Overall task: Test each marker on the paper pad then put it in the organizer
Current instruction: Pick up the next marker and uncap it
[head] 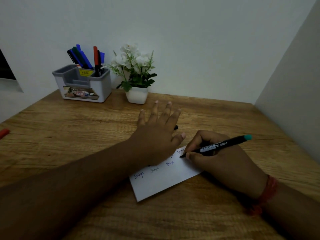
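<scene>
We are at a wooden desk (69,135) set into a pale-walled corner, with the paper pad (164,182) as our landmark: our left hand (155,135) lies flat with straight fingers on its far edge, and our right hand (216,160) pinches the teal-ended marker (223,144), tip on the pad's far right corner. The organizer (83,84) stands well beyond the pad to the left, already holding several markers. So near the edge, we judge the tip could run onto the wood, or the pad could skid if our left hand lifts.
</scene>
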Demonstrator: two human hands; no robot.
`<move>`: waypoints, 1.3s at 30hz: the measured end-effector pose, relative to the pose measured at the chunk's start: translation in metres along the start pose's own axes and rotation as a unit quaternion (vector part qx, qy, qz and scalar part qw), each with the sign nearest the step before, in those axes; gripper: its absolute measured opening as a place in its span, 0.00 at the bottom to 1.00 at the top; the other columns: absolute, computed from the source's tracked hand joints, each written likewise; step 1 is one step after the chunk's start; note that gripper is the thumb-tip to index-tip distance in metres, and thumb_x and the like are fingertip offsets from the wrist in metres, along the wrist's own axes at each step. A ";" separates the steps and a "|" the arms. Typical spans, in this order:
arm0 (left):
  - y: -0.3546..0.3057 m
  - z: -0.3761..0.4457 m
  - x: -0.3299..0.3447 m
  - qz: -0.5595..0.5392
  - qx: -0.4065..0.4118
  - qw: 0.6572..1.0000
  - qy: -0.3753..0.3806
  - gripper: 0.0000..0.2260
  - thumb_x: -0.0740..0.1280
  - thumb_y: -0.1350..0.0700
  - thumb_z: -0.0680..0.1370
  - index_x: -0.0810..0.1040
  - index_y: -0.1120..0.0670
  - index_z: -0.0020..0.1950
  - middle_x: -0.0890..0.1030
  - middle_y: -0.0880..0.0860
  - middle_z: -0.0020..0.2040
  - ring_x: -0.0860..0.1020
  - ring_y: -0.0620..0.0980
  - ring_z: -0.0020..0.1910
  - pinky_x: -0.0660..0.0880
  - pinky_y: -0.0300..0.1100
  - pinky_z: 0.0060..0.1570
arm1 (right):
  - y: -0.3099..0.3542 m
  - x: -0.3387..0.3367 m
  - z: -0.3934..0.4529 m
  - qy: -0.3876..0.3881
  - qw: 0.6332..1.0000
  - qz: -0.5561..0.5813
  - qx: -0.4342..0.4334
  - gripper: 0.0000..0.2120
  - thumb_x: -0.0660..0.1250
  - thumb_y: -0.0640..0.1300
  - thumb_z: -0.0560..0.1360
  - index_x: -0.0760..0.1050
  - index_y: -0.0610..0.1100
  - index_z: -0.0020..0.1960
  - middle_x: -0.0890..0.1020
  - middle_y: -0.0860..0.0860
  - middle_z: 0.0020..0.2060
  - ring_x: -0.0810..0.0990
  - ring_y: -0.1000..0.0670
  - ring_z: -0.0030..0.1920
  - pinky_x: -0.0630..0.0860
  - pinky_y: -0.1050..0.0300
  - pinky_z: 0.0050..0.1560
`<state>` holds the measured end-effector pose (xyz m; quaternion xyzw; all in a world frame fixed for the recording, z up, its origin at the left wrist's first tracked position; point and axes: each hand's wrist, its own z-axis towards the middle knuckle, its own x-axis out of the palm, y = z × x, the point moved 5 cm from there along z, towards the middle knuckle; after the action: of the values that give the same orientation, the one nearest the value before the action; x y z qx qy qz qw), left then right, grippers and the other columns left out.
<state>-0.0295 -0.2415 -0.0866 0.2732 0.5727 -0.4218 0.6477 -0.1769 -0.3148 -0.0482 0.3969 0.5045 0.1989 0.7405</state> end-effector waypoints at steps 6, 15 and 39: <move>0.000 0.000 0.000 0.001 0.003 1.000 -0.001 0.31 0.45 0.35 0.80 0.37 0.43 0.79 0.34 0.47 0.80 0.29 0.54 0.76 0.37 0.65 0.73 | 0.001 0.000 -0.001 0.005 1.000 -0.002 0.006 0.07 0.74 0.38 0.71 0.80 0.48 0.37 0.84 0.55 0.38 0.81 0.55 0.37 0.74 0.69 0.32; 0.000 0.000 -0.001 0.002 0.005 1.000 -0.009 0.32 0.45 0.35 0.79 0.38 0.44 0.79 0.35 0.48 0.80 0.29 0.54 0.76 0.37 0.65 0.73 | -0.002 -0.002 0.000 -0.006 1.000 0.001 0.023 0.06 0.74 0.39 0.71 0.81 0.47 0.38 0.85 0.51 0.39 0.82 0.53 0.39 0.76 0.64 0.34; 0.000 -0.001 -0.002 0.012 0.007 1.000 -0.007 0.32 0.45 0.35 0.80 0.37 0.43 0.79 0.34 0.48 0.80 0.29 0.55 0.77 0.37 0.65 0.73 | -0.005 -0.004 0.001 -0.024 0.999 -0.003 0.034 0.05 0.73 0.38 0.71 0.81 0.46 0.38 0.85 0.51 0.39 0.82 0.53 0.40 0.78 0.58 0.38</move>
<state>-0.0301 -0.2407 -0.0847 0.2818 0.5617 -0.4201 0.6547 -0.1786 -0.3210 -0.0494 0.4252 0.4944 0.1699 0.7389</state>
